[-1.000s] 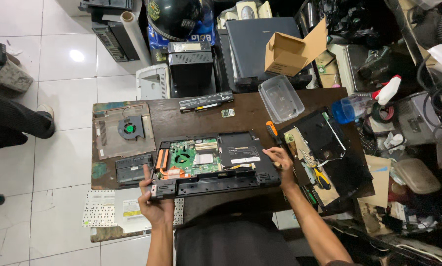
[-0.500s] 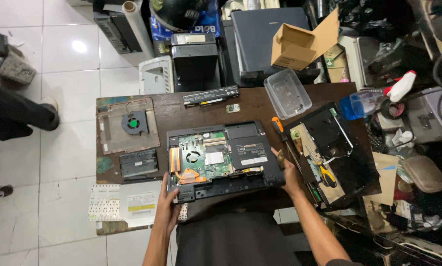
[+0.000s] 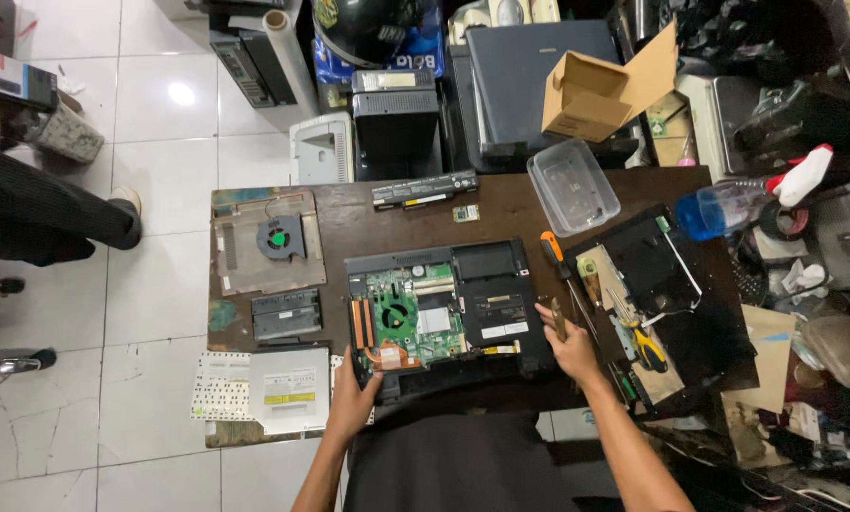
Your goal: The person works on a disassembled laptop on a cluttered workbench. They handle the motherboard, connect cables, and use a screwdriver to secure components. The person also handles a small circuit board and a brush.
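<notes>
Bench: dark brown wooden bench (image 3: 510,204), crowded with parts, clutter stacked along its far and right sides.
Laptop: opened black laptop base (image 3: 448,318) lying bottom-up at the near middle of the bench, its green circuit board and copper heat pipes exposed on the left half.
Side panel: black flat laptop panel (image 3: 657,275) to the right of the base, with yellow-handled pliers (image 3: 645,346) on its near edge.
Fan plate: grey metal plate with a round black fan (image 3: 271,248) at the far left of the bench.
Drive: silver flat optical drive (image 3: 287,389) at the near left corner, beside a white keyboard sheet (image 3: 218,387).
Tub: clear plastic rectangular tub (image 3: 573,186) at the far edge.
Battery: long black battery bar (image 3: 423,190) on the far side.
Screwdriver: orange-handled screwdriver (image 3: 556,256) just right of the base.
Left hand: left hand (image 3: 354,398) clasps the base's near left edge, fingers curled over it.
Right hand: right hand (image 3: 567,343) grips the near right corner; a thin object seems to lie between its fingers, unclear.
</notes>
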